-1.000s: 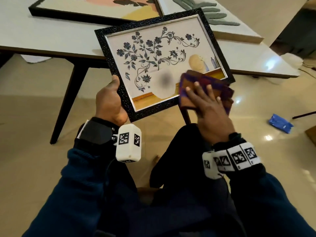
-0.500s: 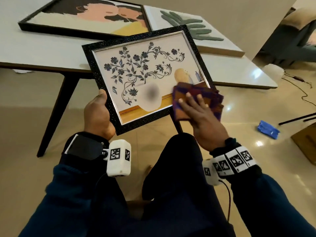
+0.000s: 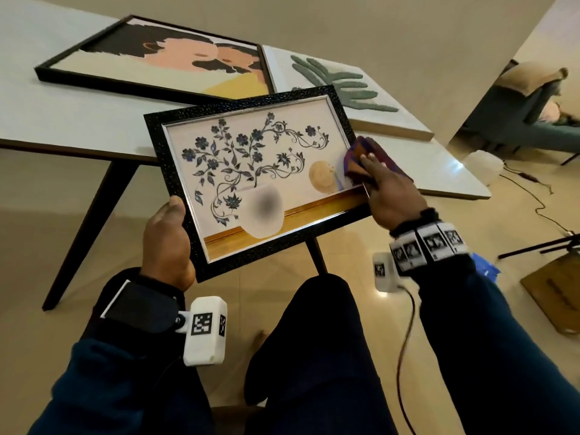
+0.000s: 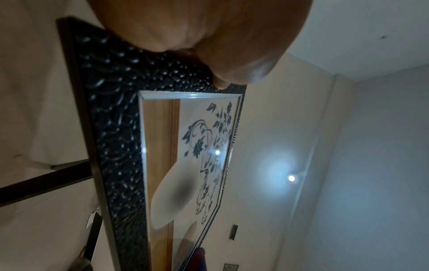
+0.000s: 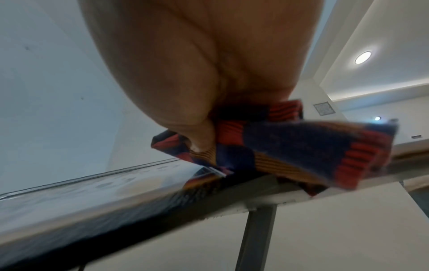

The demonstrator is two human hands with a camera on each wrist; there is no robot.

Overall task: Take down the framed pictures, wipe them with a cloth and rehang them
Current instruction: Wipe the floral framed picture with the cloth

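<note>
Cloth (image 3: 353, 166) slid up along the frame (image 3: 170, 171) at right, pinched by my right hand (image 3: 392, 199); left hand (image 3: 166, 243) grips the lower-left corner.

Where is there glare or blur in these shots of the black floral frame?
Head view: sharp, glare on the white tabletop. Left wrist view: a ceiling lamp mirrors as a bright dot on the black-framed floral picture. Right wrist view: motion smear on the striped red-and-blue cloth and the picture's edge.

Bare tabletop (image 3: 62, 120) open at left, portrait frame (image 3: 157, 64) and leaf canvas (image 3: 339, 83) filling upper centre, floral frame (image 3: 251, 171) masking the near edge, table leg (image 3: 91, 227) slanting lower left.
</note>
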